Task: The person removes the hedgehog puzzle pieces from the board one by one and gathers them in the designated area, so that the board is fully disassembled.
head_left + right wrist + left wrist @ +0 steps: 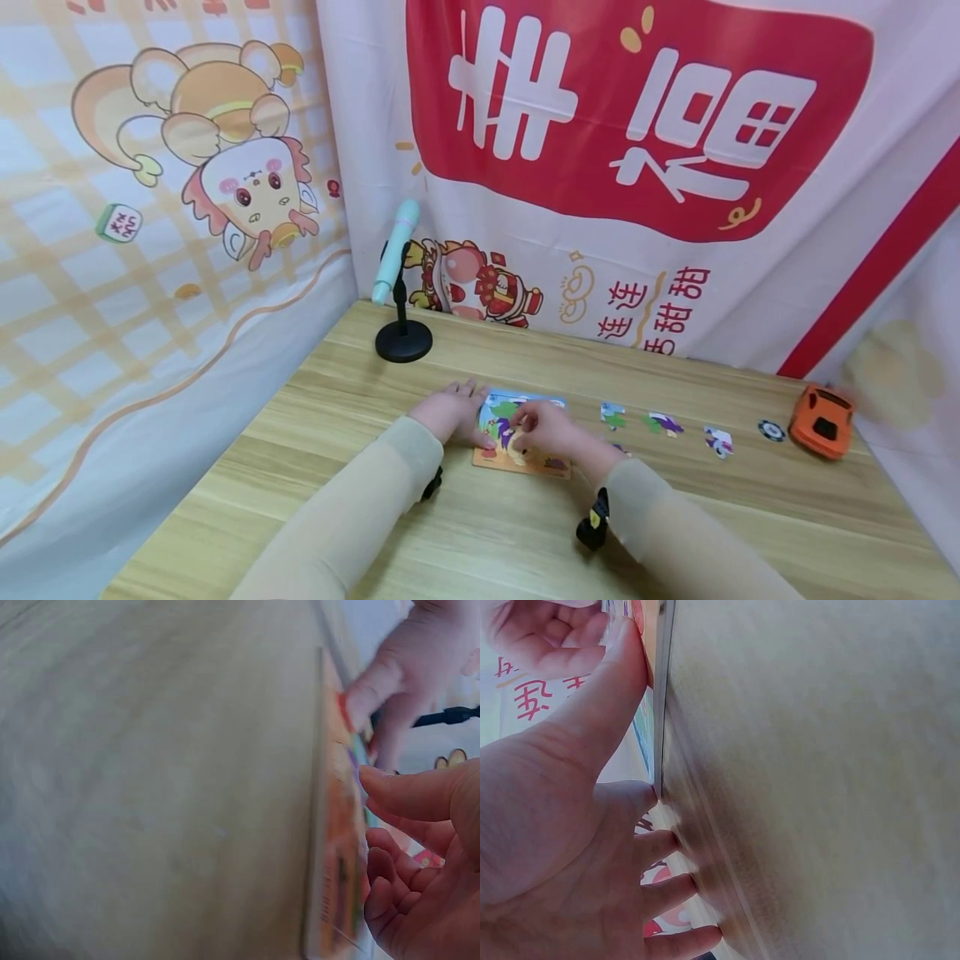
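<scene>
A flat jigsaw puzzle board (pixel 521 468) with a colourful picture lies on the table in front of me. My left hand (pixel 452 414) rests at its left side; in the left wrist view the thumb (pixel 624 656) lies over the board's edge, and the other fingers are spread towards the tabletop. My right hand (pixel 551 429) is over the middle of the board, thumb and index fingertips close together right at the picture. In the right wrist view, its other fingers (pixel 380 870) are curled. I cannot tell whether a puzzle piece is between its fingertips.
Loose puzzle pieces lie right of the board, among them a blue-green one (pixel 612 415), a purple-green one (pixel 664 423) and a white-purple one (pixel 718 442). Beyond them are a round chip (pixel 771 430) and an orange toy car (pixel 822 421). A mint microphone (pixel 396 250) stands on a black stand (pixel 403 341).
</scene>
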`<state>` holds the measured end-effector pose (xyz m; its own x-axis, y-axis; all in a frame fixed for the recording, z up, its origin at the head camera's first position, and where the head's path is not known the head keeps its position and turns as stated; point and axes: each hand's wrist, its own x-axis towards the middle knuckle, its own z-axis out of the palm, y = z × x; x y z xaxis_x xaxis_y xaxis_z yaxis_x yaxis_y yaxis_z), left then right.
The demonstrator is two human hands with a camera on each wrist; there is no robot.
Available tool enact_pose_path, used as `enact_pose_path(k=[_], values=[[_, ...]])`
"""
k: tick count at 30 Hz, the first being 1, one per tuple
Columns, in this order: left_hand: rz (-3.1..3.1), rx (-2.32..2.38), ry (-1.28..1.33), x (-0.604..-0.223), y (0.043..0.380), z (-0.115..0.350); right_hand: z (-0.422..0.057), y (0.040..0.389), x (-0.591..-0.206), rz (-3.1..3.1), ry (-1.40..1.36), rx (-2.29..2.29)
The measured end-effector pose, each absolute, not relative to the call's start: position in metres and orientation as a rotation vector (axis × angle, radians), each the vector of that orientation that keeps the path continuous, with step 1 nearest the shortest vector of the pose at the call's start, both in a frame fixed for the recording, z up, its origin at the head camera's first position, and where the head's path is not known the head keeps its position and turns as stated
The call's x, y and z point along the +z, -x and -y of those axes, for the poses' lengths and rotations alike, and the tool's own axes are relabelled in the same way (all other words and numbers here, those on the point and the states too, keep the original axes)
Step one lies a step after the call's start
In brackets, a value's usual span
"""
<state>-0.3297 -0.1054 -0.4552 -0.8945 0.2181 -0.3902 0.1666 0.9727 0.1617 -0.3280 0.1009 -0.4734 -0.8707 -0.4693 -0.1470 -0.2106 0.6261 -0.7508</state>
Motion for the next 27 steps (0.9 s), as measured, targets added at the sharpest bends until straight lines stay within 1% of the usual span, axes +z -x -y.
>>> enact_pose_path(k=[15,24,27], values=[[-2.706,0.166,-0.288,-0.455,0.329,0.104,-0.093,0.325,-0.483,-2.583,0.481,-1.144],[-2.693,0.197,-0.241,-0.454,0.329,0.104,-0.095,0.327,-0.487,-2.47,0.369,-1.374],[-2.682,0.205,-0.234,-0.46,0.335,0.105,-0.097,0.327,-0.484,-2.419,0.316,-1.453]])
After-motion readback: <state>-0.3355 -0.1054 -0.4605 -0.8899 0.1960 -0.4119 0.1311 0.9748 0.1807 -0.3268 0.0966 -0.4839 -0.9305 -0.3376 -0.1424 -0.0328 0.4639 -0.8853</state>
